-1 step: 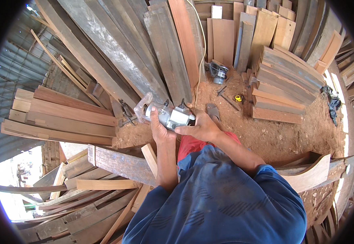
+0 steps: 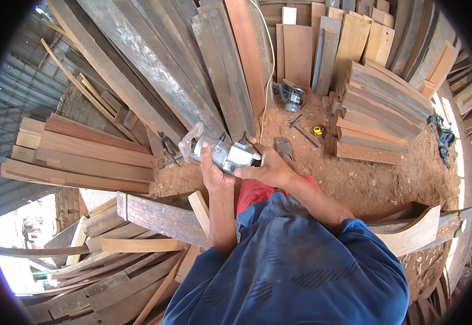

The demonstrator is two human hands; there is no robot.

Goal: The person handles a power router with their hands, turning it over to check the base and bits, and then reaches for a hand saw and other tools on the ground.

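Observation:
A trim router (image 2: pixel 239 157) with a silver-grey body lies sideways in front of me, held in both hands. Its clear plastic base (image 2: pixel 190 142) points to the left. My left hand (image 2: pixel 216 174) is closed round the base end from below, its thumb up along the near side. At the other end, my right hand (image 2: pixel 271 169) grips the motor housing, thumb laid across it toward the left hand. The undersides of the fingers on both hands are hidden behind the tool.
Long planks (image 2: pixel 165 76) lean ahead of me. Stacked boards (image 2: pixel 84 154) lie left, with another stack (image 2: pixel 374 119) right. A second power tool (image 2: pixel 290 97) and a yellow tape measure (image 2: pixel 317 130) sit on the dirt floor. A pale cord (image 2: pixel 271 59) hangs down. A curved board (image 2: pixel 409 235) is at near right.

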